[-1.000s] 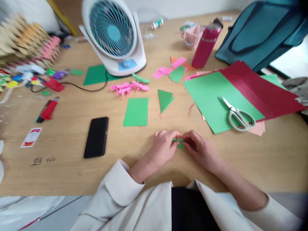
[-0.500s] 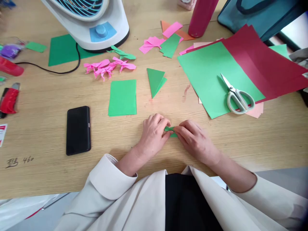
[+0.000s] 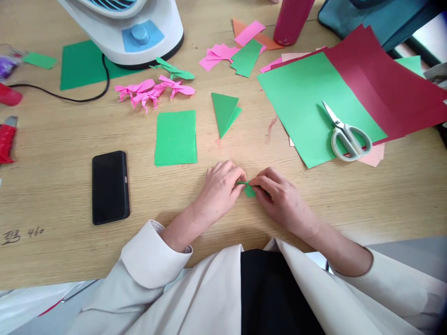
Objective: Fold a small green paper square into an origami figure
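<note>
Between my hands is a small folded piece of green paper [image 3: 250, 190], low over the table near its front edge. My left hand [image 3: 223, 186] pinches its left end between thumb and fingers. On the other end the fingers of my right hand [image 3: 275, 193] are closed. Much of the paper is hidden by my fingertips. Just beyond my hands lie a folded green paper triangle [image 3: 224, 111] and a stack of green paper sheets [image 3: 175, 138]. Farther back sit several pink folded paper figures [image 3: 150, 93] and a green one [image 3: 173, 70].
White-handled scissors [image 3: 349, 139] rest on a large green sheet [image 3: 300, 97] over dark red paper [image 3: 380, 88] at the right. A black phone [image 3: 111, 187] lies left. At the back stand a white fan-like appliance [image 3: 153, 42] with a cord and a dark pink bottle [image 3: 292, 21].
The green paper's upper edge is now a thin, curved strip between my fingers. My hands have shifted only slightly. The whole view has moved a little.
</note>
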A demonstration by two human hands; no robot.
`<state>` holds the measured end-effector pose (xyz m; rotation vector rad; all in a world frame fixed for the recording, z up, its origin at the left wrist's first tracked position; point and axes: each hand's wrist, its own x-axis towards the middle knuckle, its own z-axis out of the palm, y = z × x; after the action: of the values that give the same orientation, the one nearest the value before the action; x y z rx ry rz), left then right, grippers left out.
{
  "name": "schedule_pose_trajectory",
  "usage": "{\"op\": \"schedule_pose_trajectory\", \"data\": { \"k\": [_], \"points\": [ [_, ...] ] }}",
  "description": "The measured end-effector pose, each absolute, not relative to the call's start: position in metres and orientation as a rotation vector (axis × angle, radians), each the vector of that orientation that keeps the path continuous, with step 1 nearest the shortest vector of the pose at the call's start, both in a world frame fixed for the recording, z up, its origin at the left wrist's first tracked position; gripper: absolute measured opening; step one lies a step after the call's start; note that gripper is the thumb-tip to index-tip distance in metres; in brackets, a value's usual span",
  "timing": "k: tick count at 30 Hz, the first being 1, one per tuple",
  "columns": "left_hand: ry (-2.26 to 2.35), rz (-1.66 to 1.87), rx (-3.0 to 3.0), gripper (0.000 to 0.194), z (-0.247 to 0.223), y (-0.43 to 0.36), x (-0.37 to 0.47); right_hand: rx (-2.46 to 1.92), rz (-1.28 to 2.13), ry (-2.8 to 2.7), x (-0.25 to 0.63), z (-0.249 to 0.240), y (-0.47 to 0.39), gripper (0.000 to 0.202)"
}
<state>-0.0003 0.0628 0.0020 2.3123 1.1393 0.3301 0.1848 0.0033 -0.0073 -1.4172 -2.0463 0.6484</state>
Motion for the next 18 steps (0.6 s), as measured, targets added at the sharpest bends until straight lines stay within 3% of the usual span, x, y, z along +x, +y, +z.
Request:
{"op": "schedule_pose_trajectory", "data": {
  "k": [7,18],
  "points": [
    [1.041,0.369,2.406,0.005,-0.001,0.063,-0.006,-1.469,0.632,-2.055,0.179,-0.005,0.004,0.012],
    [0.873,0.441,2.586,0.026,-0.006,0.052,-0.022,-1.457,0.699,-2.017,0.182,-0.004,0.004,0.017]
  ]
}}
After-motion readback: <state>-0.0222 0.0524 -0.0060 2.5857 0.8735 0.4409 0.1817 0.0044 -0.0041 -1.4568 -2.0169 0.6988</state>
